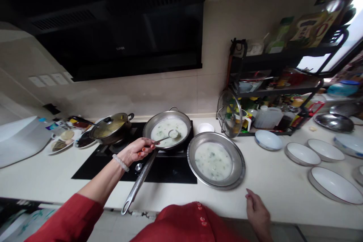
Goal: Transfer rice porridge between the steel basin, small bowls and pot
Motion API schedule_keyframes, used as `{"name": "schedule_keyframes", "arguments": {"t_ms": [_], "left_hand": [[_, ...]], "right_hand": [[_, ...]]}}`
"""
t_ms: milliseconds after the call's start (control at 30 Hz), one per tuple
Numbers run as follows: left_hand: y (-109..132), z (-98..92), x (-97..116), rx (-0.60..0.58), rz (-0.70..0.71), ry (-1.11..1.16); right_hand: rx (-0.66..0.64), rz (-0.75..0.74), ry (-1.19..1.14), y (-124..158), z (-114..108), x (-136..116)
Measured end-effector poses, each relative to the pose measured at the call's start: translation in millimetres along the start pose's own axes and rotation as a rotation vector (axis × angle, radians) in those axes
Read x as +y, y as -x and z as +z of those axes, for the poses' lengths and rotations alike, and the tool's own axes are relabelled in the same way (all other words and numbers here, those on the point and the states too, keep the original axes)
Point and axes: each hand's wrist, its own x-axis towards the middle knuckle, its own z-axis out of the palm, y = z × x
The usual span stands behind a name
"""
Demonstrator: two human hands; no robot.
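My left hand, with a pale beaded bracelet at the wrist, is closed around the handle of a ladle. The ladle's bowl is in the white, green-flecked soup inside a long-handled metal pan on the stove. To the right of that pan, a wide metal basin holds more of the same soup and stands on the counter. Near the counter's front edge, below the basin, is my right hand. Its fingers point loosely forward, apart from the basin, with nothing visible in them.
A lidded pot sits at the stove's left, beside plates of food. A small white bowl and an upright glass lid stand behind the basin. Several bowls lie at the right, below a black rack.
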Motion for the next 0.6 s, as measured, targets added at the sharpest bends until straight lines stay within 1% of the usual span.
{"name": "schedule_keyframes", "arguments": {"t_ms": [100, 200, 267, 367, 433, 500, 567, 600], "left_hand": [[6, 9.3, 2, -0.072, -0.004, -0.008], [14, 22.8, 4, -0.106, 0.01, -0.044], [19, 35.2, 3, -0.122, 0.017, -0.069], [21, 58.1, -3, -0.181, -0.005, -0.122], [17, 74.5, -13, -0.214, -0.034, -0.174], [8, 89.7, -28, -0.222, -0.042, -0.239], [-3, 101.8, -46, -0.227, -0.003, -0.347], [-8, 106.5, -56, -0.219, 0.043, -0.43]], "right_hand": [[-0.019, 0.02, -0.009, 0, -1, -2], [-0.015, 0.037, -0.023, 1, -1, -4], [-0.008, 0.035, -0.025, 1, -1, -5], [-0.005, 0.014, -0.029, 2, -1, -5], [-0.001, 0.01, -0.031, 3, 0, -5], [0.004, 0.012, -0.037, 3, 1, -4], [-0.003, 0.007, -0.047, 3, 1, -3], [-0.006, 0.004, -0.052, 3, 1, -3]]}}
